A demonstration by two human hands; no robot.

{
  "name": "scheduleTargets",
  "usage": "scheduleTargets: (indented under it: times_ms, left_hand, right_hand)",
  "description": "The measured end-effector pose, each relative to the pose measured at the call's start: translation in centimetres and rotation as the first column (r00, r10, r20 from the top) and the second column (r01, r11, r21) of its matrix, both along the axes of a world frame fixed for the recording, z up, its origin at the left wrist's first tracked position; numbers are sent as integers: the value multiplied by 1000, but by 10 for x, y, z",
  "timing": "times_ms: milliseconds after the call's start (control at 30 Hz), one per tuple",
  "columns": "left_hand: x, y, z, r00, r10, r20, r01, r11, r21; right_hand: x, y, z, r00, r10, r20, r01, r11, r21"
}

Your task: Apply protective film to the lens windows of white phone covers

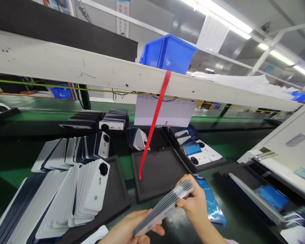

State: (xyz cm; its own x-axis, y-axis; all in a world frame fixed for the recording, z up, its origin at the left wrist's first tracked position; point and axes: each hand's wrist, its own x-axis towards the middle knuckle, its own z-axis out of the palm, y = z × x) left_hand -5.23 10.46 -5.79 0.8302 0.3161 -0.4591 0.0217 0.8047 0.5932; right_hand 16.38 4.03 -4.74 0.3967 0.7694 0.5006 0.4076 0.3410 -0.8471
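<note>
A small stack of phone back covers is held edge-up between my two hands. My left hand is closed around its lower left end. My right hand grips the upper right end, thumb on the near side. Just beyond the stack lies a dark tray, with a red strap hanging in front of it. To the left, a fanned row of white and dark blue phone back covers leans in another black tray. A blue film pouch lies right of my right hand.
More fanned covers stand behind on the left. A tray at the back right carries white covers and blue film. A white machine stands at the right. Overhead, a white shelf beam supports a blue bin.
</note>
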Motion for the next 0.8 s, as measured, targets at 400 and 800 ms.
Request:
scheduleTargets:
  times_ms: [400, 800]
  left_hand:
    - [-10, -10, 5, 988, 156, 18, -154, 942, 298]
    - [-16, 9, 18, 851, 502, 153, -519, 761, 389]
  right_hand:
    - [1, 9, -24, 991, -130, 18, 131, 985, -114]
    - [-53, -10, -32, 977, 34, -212, -65, 988, -142]
